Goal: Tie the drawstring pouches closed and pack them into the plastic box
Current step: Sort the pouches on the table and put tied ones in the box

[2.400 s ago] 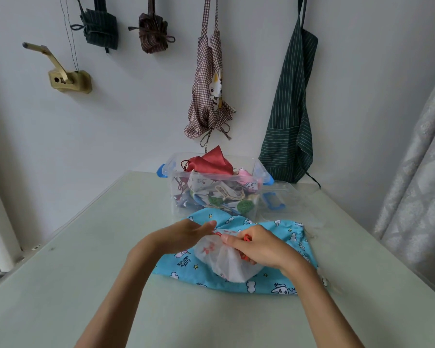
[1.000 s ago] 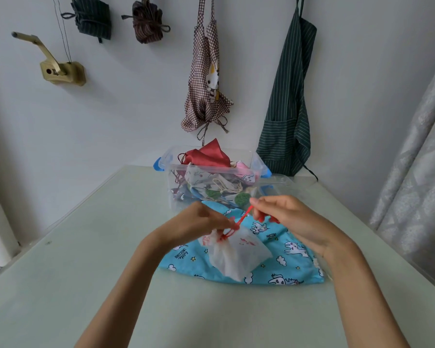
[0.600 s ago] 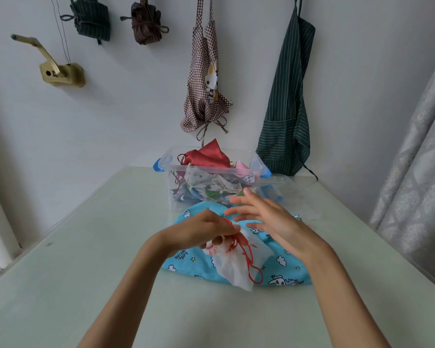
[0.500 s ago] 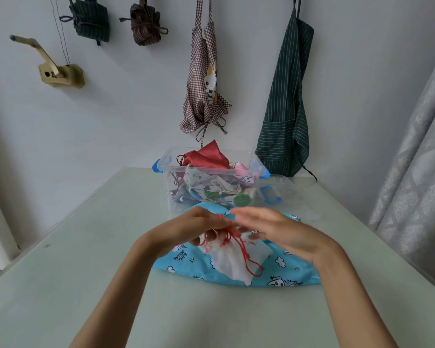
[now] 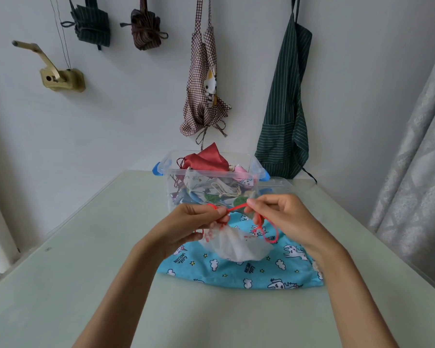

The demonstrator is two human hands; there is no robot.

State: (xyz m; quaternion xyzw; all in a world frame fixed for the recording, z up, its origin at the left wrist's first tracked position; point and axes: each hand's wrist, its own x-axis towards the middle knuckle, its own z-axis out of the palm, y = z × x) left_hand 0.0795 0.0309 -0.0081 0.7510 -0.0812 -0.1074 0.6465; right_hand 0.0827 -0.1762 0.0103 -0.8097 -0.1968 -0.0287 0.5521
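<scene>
Red cord runs taut between both hands in the head view: the left hand pinches it at the gathered neck of the white pouch, the right hand grips the free end. The pouch rests on a blue pouch, just before the plastic box. To tie well, I would keep the neck bunched and pull evenly outward until the knot seats.

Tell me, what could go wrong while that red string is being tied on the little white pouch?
The red drawstring is stretched taut between the left hand and right hand, so a hard pull might snap it or tear the thin white pouch. Its loose loops hang over the blue unicorn pouch and could tangle. The plastic box already looks heaped, so packing may be tight.
</scene>
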